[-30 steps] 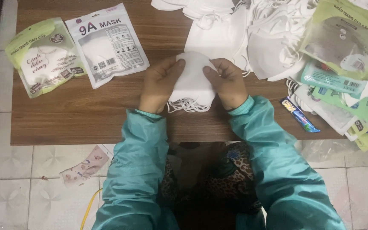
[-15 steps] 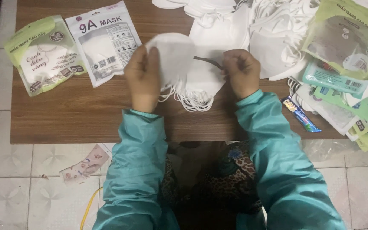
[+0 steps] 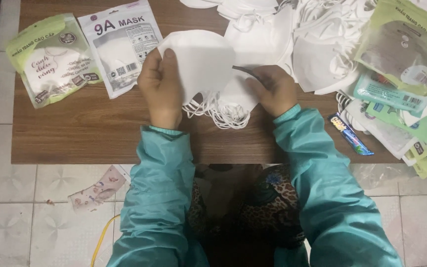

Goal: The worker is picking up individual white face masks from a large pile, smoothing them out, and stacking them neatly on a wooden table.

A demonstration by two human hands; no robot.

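Leftmost, the left hand [image 3: 161, 86] pinches a folded white fabric face mask [image 3: 198, 62] above the brown wooden table [image 3: 100, 128]; the right hand [image 3: 271, 89] clamps the white mask stack [image 3: 231, 96]. Dangling white ear loops [image 3: 218, 114] could snag, dragging extra masks along.

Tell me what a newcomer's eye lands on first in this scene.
First the two hands at the middle of the wooden table: the left hand lifts one white face mask, while the right hand rests on a small stack of masks with dangling ear loops. Next, the big loose heap of white masks at the top right, then the two sealed mask packets at the top left.
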